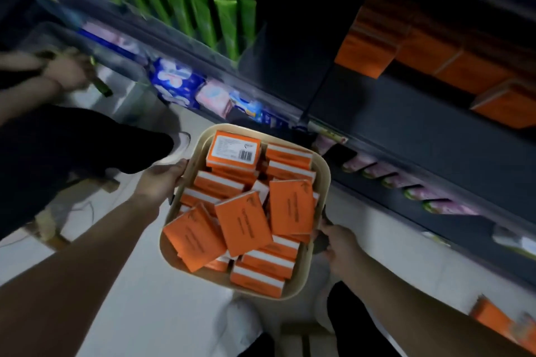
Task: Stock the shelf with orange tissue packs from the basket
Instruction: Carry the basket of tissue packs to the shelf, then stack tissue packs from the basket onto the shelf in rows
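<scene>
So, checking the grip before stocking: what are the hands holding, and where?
The basket: left hand grips its left rim, right hand its right side.

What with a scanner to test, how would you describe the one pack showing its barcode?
Find the beige basket held between the left hand and the right hand. In its far left corner, a pack lies on top. Unlike the other orange packs, it shows a white label with a black barcode.

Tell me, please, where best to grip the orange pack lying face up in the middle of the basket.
Pinch the orange pack across its long edges, coming from above: it lies nearly flat, uppermost in the basket, with both edges apparently exposed.
</scene>
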The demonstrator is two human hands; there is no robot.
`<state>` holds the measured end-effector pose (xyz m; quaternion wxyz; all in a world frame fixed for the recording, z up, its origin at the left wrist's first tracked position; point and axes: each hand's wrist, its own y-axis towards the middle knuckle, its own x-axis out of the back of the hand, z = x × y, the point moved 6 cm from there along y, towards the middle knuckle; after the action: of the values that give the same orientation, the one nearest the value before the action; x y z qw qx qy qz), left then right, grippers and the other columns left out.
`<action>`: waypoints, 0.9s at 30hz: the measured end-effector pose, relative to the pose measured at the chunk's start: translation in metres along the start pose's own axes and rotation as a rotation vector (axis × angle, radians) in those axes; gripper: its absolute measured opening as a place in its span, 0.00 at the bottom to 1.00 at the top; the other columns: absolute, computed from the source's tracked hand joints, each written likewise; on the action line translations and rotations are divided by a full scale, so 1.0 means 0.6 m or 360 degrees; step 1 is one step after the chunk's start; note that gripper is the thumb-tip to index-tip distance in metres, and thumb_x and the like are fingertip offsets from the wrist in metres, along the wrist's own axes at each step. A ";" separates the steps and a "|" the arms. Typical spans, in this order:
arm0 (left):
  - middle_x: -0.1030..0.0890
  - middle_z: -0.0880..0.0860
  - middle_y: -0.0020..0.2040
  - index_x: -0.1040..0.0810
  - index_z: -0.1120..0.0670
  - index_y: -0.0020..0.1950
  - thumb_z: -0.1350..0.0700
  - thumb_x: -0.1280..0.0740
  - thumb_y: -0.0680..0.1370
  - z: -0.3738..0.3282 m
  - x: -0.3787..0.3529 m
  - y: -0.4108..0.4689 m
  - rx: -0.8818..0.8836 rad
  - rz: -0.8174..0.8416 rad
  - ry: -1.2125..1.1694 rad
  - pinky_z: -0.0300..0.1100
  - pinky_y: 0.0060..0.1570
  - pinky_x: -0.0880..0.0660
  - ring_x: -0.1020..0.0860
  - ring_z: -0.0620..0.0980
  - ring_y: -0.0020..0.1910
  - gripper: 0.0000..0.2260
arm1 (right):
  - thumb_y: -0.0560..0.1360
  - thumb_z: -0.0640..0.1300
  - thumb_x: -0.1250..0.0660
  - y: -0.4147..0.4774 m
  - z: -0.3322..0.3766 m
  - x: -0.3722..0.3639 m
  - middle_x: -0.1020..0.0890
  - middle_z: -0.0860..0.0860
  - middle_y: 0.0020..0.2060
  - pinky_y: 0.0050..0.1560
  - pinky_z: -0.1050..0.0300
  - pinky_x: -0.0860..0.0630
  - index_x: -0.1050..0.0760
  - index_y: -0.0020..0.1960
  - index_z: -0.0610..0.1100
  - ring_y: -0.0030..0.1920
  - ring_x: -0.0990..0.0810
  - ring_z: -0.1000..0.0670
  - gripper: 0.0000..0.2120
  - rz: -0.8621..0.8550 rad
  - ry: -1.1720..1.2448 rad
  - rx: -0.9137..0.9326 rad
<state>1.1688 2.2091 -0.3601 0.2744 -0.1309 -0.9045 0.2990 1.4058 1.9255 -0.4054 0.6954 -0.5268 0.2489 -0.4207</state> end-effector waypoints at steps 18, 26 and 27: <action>0.16 0.48 0.40 0.17 0.48 0.47 0.38 0.35 0.67 0.082 -0.144 0.181 -0.0161 0.0238 0.0184 0.43 0.42 0.25 0.19 0.48 0.39 0.18 | 0.78 0.38 0.38 0.165 -0.077 -0.029 0.21 0.46 0.43 0.37 0.55 0.28 0.27 0.45 0.41 0.41 0.23 0.49 0.04 -0.0122 0.0130 -0.0145; 0.17 0.56 0.40 0.18 0.54 0.45 0.36 0.38 0.71 0.073 -0.138 0.209 -0.0329 0.0039 0.0673 0.47 0.43 0.23 0.19 0.57 0.41 0.22 | 0.78 0.54 0.41 0.188 -0.057 0.009 0.24 0.47 0.34 0.37 0.57 0.27 0.32 0.34 0.45 0.35 0.25 0.49 0.18 -0.0401 -0.0771 0.0106; 0.18 0.59 0.41 0.19 0.55 0.44 0.36 0.39 0.71 0.068 -0.134 0.213 -0.0412 -0.0061 0.0835 0.47 0.44 0.25 0.20 0.61 0.43 0.23 | 0.80 0.53 0.45 0.186 -0.044 0.023 0.25 0.46 0.35 0.39 0.56 0.28 0.34 0.33 0.45 0.36 0.26 0.48 0.19 -0.0511 -0.1064 0.0260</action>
<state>1.2204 2.2583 -0.4992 0.4856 -0.2206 -0.8356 0.1318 1.4285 1.9101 -0.5176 0.7032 -0.6101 -0.1118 -0.3477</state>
